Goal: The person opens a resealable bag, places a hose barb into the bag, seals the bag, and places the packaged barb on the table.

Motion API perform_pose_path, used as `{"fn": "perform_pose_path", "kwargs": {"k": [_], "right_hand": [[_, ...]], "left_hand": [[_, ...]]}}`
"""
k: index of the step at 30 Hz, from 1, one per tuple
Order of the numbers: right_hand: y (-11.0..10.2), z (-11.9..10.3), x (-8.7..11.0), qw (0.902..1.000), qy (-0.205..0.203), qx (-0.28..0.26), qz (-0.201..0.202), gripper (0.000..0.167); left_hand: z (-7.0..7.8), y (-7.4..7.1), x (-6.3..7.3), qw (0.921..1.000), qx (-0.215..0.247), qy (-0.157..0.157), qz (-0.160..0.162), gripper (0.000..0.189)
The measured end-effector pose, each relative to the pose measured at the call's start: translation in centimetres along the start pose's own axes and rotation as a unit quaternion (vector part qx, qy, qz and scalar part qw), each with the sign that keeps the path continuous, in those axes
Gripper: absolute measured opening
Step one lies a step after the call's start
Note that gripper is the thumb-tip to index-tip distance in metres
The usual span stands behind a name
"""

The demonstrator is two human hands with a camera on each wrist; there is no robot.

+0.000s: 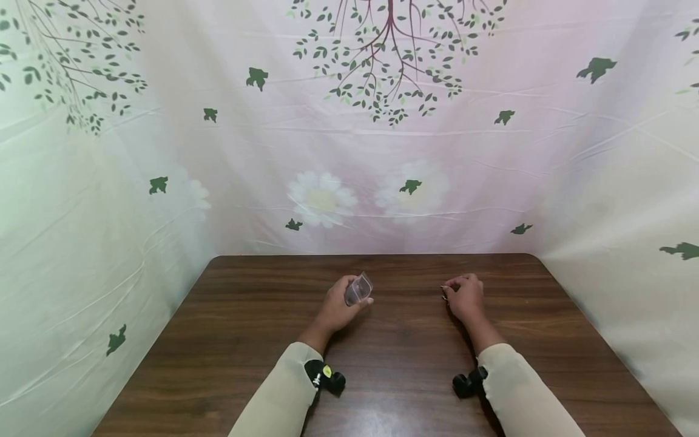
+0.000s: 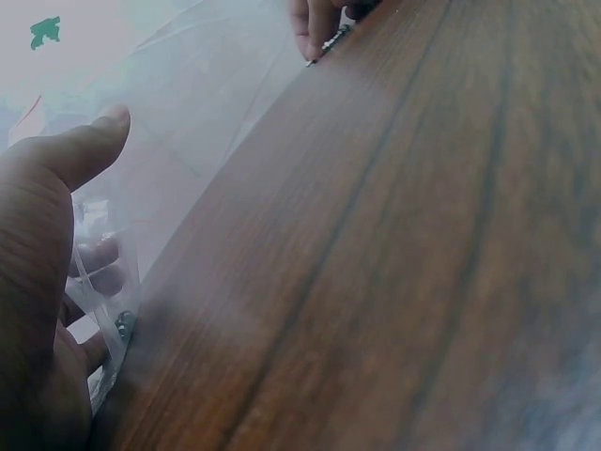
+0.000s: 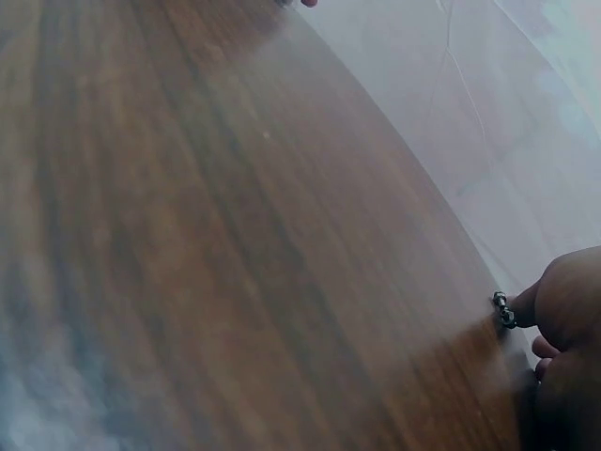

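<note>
My left hand [image 1: 337, 308] grips a small clear plastic container [image 1: 358, 290] between thumb and fingers, tilted above the table. In the left wrist view, the clear container [image 2: 101, 272] lies behind the thumb, and a small shiny metal bit [image 2: 124, 324] shows at its lower side. Farther right, my right hand [image 1: 467, 297] is low over the tabletop, its fingertips together around a small shiny metal piece [image 1: 445, 298]. The right wrist view shows this knobbly metal piece [image 3: 503, 310] at the thumb tip; I cannot tell its exact kind.
A dark brown wooden table [image 1: 404, 364] spreads beneath both hands, with rounded far corners. Behind it and at both sides hangs a pale cloth [image 1: 360, 145] printed with branches, birds and flowers. Black wrist cameras sit on both sleeves [image 1: 278, 388].
</note>
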State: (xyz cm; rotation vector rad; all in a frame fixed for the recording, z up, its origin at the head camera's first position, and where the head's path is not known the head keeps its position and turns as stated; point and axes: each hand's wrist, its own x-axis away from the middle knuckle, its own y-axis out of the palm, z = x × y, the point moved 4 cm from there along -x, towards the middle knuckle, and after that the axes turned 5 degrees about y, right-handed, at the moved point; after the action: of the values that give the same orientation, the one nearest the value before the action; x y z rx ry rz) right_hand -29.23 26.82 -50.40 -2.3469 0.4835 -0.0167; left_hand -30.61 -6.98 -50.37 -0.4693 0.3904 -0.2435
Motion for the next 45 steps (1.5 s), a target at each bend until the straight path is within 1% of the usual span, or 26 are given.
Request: {"fn": "perform_pose_path", "kwargs": {"k": [12,23,26,30,35,41,45], "right_hand": [[0.3,-0.1,-0.3,0.9999,0.007,0.002,-0.009,0.022],[0.5,-0.2,-0.5,0.9996,0.02,0.017,-0.013,0.023],[0.5,-0.2,-0.5,0.9997,0.017,0.017,-0.009,0.022],[0.5,-0.2,-0.4,0.9999,0.015,0.004,-0.001,0.022],[0.4,-0.4,-0.2,0.9998,0.007,-0.017,0.009,0.023],[0.4,-1.1,0.2,0.9985,-0.022,-0.035,0.036,0.022],[0.8,-1.8,0.4,0.9969,-0.044,-0.039,0.051,0.019]], "left_hand": [[0.0,-0.2,0.0,1.0,-0.002,0.0,0.002,0.065],[0.2,-0.4,0.0,0.9999,-0.01,0.003,0.002,0.065],[0.2,-0.4,0.1,0.9999,-0.011,0.003,-0.001,0.065],[0.1,-0.3,0.1,0.9999,-0.012,0.0,-0.003,0.064],[-0.1,-0.1,0.1,0.9999,-0.012,-0.002,-0.002,0.065],[-0.1,-0.1,0.1,0.9999,-0.017,0.001,-0.002,0.065],[-0.1,-0.2,0.1,0.9998,-0.022,0.005,-0.003,0.065]]}}
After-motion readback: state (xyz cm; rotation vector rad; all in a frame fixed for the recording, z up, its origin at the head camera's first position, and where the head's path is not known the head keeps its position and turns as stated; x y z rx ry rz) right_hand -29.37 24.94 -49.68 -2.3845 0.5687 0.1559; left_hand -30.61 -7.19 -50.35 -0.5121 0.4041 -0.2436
